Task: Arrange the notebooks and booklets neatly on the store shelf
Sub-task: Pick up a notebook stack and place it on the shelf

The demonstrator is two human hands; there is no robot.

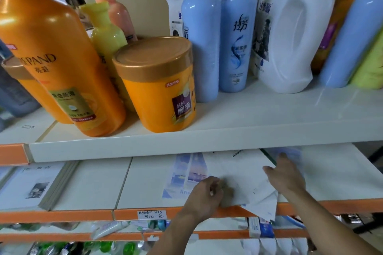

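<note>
On the middle shelf [145, 203] lies a loose pile of white booklets [236, 170], some corners hanging over the orange front edge. A blue-and-white booklet [186, 174] lies to their left, partly under them. My left hand [204, 196] grips the near edge of the white pile, fingers curled around it. My right hand [286, 176] lies flat on the pile's right side, fingers reaching back under the upper shelf. A stack of grey-edged notebooks [35, 188] lies flat at the far left of the same shelf.
The upper shelf [228, 130] overhangs the work area and carries orange shampoo bottles [56, 58], an orange tub [159, 85], blue bottles [236, 37] and a white jug [290, 33]. A handwritten price tag [151, 215] sits on the orange edge. Small goods fill the shelves below.
</note>
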